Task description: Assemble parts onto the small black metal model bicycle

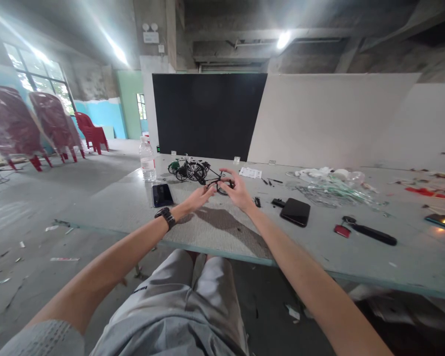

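We're at a long grey table (107,207). Right hand (239,192) pinches a small black wire model part (219,186); left hand (198,199) sits just beside it, fingertips close to the part, contact unclear. Wristwatch (165,218) on the left wrist. Model bicycles (189,170) stand just behind the hands, with a water bottle (147,160) and a smartphone (162,195) to their left. On the right side we have a dark phone (295,212), clear plastic wrap (332,194), and a black handled tool (373,234) beside a small red object (341,231).
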{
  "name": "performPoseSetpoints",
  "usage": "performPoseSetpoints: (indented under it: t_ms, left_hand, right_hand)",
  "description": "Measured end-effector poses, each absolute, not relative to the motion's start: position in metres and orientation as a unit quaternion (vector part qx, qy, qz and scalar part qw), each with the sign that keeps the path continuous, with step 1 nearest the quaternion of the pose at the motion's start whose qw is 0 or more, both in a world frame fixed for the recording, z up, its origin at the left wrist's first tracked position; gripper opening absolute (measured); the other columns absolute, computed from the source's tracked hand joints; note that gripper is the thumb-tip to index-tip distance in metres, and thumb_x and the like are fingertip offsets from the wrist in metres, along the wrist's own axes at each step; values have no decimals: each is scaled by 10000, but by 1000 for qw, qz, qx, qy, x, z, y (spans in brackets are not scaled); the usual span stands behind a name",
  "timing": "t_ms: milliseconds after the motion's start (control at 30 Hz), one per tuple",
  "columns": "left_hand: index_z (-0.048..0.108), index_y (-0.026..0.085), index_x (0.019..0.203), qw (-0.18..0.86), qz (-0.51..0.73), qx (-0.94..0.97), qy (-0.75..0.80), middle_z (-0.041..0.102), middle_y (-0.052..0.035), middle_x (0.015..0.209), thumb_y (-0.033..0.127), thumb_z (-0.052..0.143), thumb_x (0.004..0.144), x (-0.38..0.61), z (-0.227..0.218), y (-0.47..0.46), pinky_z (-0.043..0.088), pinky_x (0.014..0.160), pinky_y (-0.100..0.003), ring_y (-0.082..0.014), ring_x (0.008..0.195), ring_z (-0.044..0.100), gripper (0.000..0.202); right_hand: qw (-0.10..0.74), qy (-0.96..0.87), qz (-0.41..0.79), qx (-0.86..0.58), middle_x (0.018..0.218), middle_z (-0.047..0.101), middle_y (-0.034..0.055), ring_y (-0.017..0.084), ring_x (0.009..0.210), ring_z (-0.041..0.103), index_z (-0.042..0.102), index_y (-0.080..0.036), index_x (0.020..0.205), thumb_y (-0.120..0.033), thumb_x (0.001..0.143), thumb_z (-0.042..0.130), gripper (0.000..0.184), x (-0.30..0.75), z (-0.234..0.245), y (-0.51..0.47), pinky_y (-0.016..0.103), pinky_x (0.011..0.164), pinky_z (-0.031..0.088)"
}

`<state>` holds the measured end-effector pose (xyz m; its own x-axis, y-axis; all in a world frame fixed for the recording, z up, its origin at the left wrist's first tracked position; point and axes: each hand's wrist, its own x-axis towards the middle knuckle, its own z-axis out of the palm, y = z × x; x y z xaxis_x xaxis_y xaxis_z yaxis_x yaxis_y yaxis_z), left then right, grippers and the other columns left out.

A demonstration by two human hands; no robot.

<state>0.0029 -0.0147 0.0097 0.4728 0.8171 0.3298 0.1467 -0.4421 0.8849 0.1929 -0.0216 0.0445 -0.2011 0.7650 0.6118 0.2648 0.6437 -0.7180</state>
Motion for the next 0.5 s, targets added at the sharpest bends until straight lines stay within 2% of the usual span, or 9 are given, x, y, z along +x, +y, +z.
performPoseSetpoints:
  t_ms: [67,100,167,233,267,333,400,500]
  left_hand:
    - [619,199,1327,358,381,787,327,659,-149,1320,722,482,912,0,8,-11,469,1010,-415,-303,1191,613,682]
    - [665,181,1245,329,376,799,335,697,-149,1234,730,474,909,-3,8,-8,470,997,-415,-303,1135,634,671]
    - [725,156,981,275,362,813,365,737,-139,944,747,436,912,-9,10,-4,494,907,-413,-286,923,673,662]
    - [673,167,746,220,361,814,398,657,-96,681,750,428,912,-18,16,-1,501,791,-396,-243,708,633,654]
    - [646,175,718,187,381,808,408,625,-77,645,738,455,909,-22,21,0,496,764,-384,-226,670,609,625]
    - [655,184,826,120,446,790,403,654,-81,760,686,539,902,-27,32,0,493,806,-378,-233,762,618,520]
    - [669,203,1045,76,483,795,360,687,-121,1046,606,623,893,-29,44,0,463,952,-407,-278,1023,620,432]
    - [607,268,1320,68,459,841,280,561,-125,1432,489,677,899,-26,59,0,285,1165,-468,-323,1375,449,481]
  right_hand:
    - [528,-740,221,-353,934,698,37,101,539,418,555,-260,1336,-456,895,655,493,196,48,-24,253,476,333]
    - [526,-744,210,-355,946,695,41,99,538,414,554,-264,1341,-456,902,647,489,198,51,-25,254,479,332]
    - [516,-754,189,-359,973,694,54,105,553,436,552,-267,1353,-459,914,630,486,203,55,-27,259,491,341]
    - [502,-763,177,-367,982,694,71,131,604,495,546,-257,1368,-462,924,612,494,207,59,-28,270,520,370]
    - [493,-768,174,-371,983,694,78,151,647,529,540,-250,1380,-463,930,598,501,209,60,-28,277,544,392]
    - [469,-778,177,-379,992,692,87,190,753,583,519,-245,1413,-461,949,562,514,212,62,-27,294,607,438]
    - [445,-790,183,-379,995,690,83,211,842,610,503,-250,1441,-456,968,527,516,214,62,-27,314,682,477]
    - [421,-805,206,-365,1019,688,75,222,922,635,475,-271,1465,-454,977,517,523,214,59,-25,343,773,514]
